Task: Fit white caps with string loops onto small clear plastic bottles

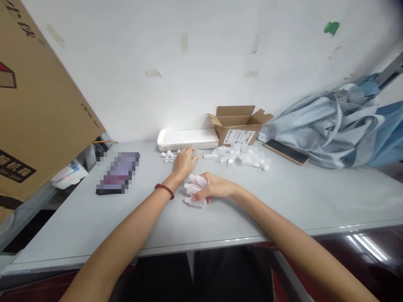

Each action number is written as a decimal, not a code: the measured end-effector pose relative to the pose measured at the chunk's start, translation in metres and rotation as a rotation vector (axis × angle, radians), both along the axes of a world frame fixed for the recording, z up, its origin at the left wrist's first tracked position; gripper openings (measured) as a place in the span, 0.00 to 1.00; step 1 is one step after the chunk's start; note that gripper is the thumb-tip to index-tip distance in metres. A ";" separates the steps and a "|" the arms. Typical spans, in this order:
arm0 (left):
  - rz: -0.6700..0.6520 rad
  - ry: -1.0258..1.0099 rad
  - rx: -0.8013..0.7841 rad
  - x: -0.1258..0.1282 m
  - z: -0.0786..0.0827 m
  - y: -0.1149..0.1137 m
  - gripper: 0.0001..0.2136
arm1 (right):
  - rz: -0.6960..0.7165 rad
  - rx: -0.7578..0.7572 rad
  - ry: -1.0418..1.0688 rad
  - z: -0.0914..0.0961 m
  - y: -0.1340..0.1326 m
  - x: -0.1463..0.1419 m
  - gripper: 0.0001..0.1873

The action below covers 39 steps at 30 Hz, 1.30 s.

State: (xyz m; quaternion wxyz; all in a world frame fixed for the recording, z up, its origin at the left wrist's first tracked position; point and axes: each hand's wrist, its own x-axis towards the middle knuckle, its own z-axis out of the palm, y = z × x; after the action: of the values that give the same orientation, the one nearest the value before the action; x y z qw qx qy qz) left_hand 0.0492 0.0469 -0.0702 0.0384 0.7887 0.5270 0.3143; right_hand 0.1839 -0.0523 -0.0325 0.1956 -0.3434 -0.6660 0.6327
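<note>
My right hand point(214, 186) is closed around several small translucent plastic bottles point(197, 189), their necks pointing left, just above the table. Farther back, my left hand point(185, 162), with a dark red bead bracelet point(164, 191) on the wrist, reaches down among small white parts. Its fingers are bent, and what lies between them is too small to make out. White caps point(169, 156) lie in a cluster to its left. To its right is a loose pile of similar clear bottles point(234, 154).
Behind the hands stand a stack of white trays point(189, 139) and an opened cardboard box point(241, 126). A phone point(286, 152) and grey-blue cloth point(327, 126) lie to the right. A blurred-out dark phone-like object point(119, 173) and a large carton point(37, 105) are on the left.
</note>
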 end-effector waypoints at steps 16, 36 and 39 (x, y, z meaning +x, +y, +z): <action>0.022 0.054 -0.012 -0.001 0.005 -0.012 0.15 | -0.885 0.437 -0.058 0.012 0.037 0.062 0.15; -0.006 0.083 -0.028 -0.001 0.005 -0.014 0.16 | -0.612 1.158 -1.256 -0.018 0.097 0.089 0.19; 0.000 0.066 -0.022 -0.001 0.004 -0.014 0.16 | -0.593 1.201 -1.250 -0.021 0.092 0.087 0.19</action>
State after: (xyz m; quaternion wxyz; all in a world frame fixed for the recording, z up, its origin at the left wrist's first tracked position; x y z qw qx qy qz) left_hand 0.0487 0.0331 -0.0658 0.0297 0.7982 0.5312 0.2824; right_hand 0.2708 0.0399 -0.0531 0.0998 -0.6206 -0.7524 -0.1970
